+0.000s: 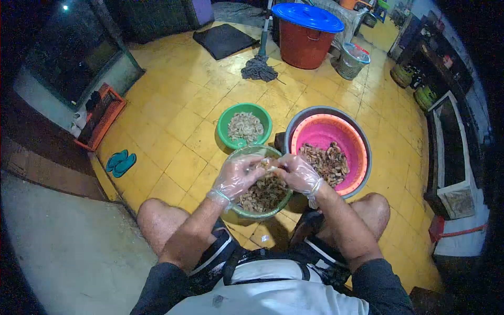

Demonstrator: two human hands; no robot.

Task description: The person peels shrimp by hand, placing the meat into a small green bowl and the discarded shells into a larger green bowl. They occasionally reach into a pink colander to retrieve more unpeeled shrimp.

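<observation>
Both hands wear clear plastic gloves and meet above a green-rimmed bowl of brownish shrimp shells. My left hand pinches a small shrimp from one side. From the other side, the closed fingers of my right hand grip the same shrimp; the fingers partly hide it. Just beyond, a green basin contains pale peeled shrimp. To the right, a pink colander with an orange rim sits inside a dark grey tub and has darker, unpeeled-looking shrimp in it.
A mop and a red bucket with a blue lid stand ahead on the yellow tiles, beside a smaller bin. Green sandals and an orange crate are at left. A dark mat lies farther off.
</observation>
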